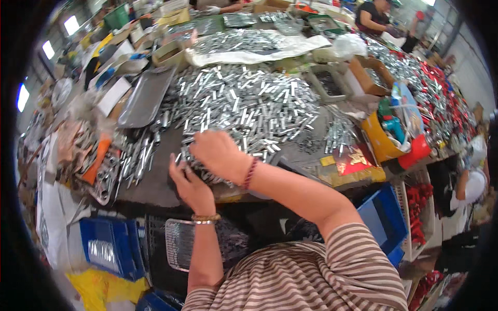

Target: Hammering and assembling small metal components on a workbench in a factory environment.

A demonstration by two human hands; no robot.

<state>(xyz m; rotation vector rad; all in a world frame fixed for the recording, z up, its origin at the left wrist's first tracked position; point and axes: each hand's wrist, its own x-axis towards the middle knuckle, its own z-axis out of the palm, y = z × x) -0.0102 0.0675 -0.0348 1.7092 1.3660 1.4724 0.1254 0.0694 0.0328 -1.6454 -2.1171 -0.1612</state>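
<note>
A broad heap of small silvery metal pieces [244, 103] covers the middle of the worktable in front of me. At the heap's near left edge, my left hand [193, 187] is raised with fingers curled, a short silvery metal piece [179, 158] at its fingertips. My right hand [220, 154] reaches across just above and to the right of it, over the near part of the heap. Its fingers are bent inward, and whatever they hold is hidden beneath the hand.
A grey metal tray [148, 98] lies left of the heap, with long metal rods [137, 155] nearer me. A yellow container [384, 137] of bottles stands right. Blue bins [111, 246] sit below the table edge. Two other people [372, 18] work at the far side.
</note>
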